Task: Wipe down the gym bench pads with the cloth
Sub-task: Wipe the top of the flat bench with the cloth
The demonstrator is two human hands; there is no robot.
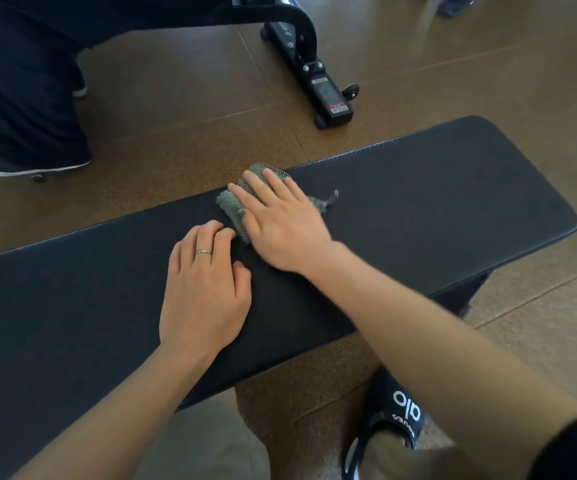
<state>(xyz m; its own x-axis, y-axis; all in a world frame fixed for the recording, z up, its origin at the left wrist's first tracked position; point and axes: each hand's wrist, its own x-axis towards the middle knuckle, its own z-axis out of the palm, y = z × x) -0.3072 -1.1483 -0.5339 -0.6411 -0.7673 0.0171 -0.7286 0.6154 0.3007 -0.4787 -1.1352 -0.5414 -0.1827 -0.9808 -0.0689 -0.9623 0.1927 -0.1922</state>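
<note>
A long black bench pad (436, 188) runs across the view from lower left to upper right. A crumpled grey-green cloth (233, 206) lies near the pad's far edge. My right hand (280, 220) lies flat on the cloth with straight fingers, pressing it onto the pad; most of the cloth is hidden under it. My left hand (204, 289), wearing a ring, rests on the bare pad just left of the cloth, its fingertips bent down against the surface and holding nothing.
Brown tiled floor (176, 88) surrounds the bench. A black machine base with a wheel (318, 77) stands beyond the pad. Another person's dark trouser legs and shoe (27, 133) are at the upper left. My own foot in a black slide sandal (394, 420) is below the pad.
</note>
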